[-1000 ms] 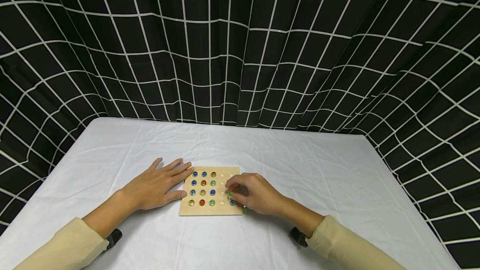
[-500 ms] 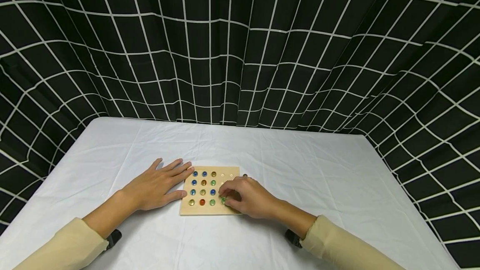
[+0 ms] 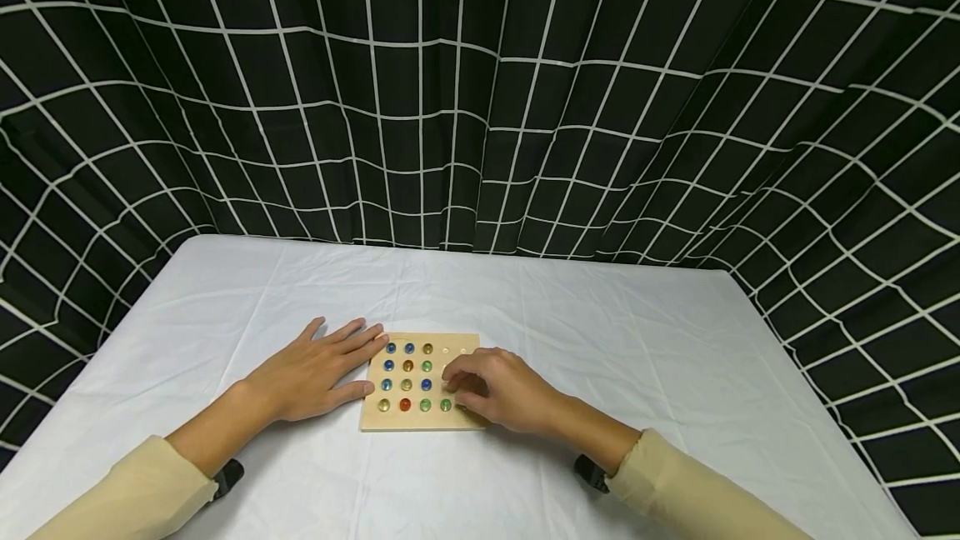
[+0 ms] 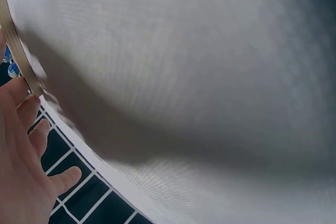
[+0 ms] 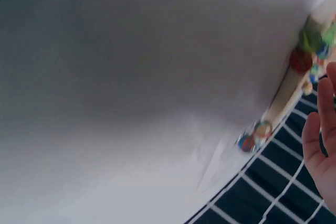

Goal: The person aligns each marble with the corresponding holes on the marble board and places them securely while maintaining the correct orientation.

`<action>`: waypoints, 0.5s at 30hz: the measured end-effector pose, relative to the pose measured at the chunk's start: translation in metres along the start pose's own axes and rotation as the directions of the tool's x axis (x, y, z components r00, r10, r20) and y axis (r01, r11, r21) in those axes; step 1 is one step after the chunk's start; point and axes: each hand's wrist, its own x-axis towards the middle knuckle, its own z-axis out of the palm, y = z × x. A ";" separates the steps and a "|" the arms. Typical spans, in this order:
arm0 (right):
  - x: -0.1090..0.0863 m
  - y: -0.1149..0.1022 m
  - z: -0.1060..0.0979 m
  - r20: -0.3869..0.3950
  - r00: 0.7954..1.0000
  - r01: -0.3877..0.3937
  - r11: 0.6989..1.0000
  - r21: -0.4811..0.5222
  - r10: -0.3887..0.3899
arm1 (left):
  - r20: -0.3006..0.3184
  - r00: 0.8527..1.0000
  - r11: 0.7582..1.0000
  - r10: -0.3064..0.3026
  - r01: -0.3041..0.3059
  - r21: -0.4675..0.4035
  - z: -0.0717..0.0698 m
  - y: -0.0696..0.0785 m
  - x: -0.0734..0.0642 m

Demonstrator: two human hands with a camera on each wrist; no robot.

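On the white-covered table lies a square wooden board (image 3: 420, 423) with rows of small hollows. Coloured glass marbles fill its left three columns, among them a red marble (image 3: 405, 405). My left hand (image 3: 315, 372) has its fingers spread, with fingertips and thumb resting on the board's left edge. Over the right part of the board, my right hand (image 3: 510, 390) has its fingers loosely bent, with no marble showing between fingertips and thumb. A green marble (image 3: 446, 404) sits in the fourth column's front hollow, just left of the thumb. The hand hides much of the board's right side.
In the right wrist view, a dark red marble (image 5: 301, 60) and a green marble (image 5: 310, 40) lie along the board's side. An orange-tinted marble (image 5: 262, 128) is farther along it. A black curtain (image 3: 480, 107) with white grid lines surrounds the table.
My right hand carried the green marble left and toward me to the fourth column's front hollow, let it go there, then drew slightly back to the right. My left hand stayed in place.
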 end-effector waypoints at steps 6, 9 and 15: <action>-0.009 0.012 -0.014 -0.040 0.998 -0.036 0.996 0.077 0.039 | 0.003 1.000 1.000 -0.002 0.002 0.000 0.000 -0.001 0.000; -0.014 0.017 -0.018 -0.030 0.998 -0.061 0.995 0.081 0.063 | 0.003 1.000 1.000 -0.003 0.003 0.003 0.000 -0.001 0.000; -0.022 0.022 -0.018 0.017 0.995 -0.095 0.993 0.070 0.094 | -0.002 1.000 1.000 0.002 -0.002 -0.003 0.000 0.000 0.000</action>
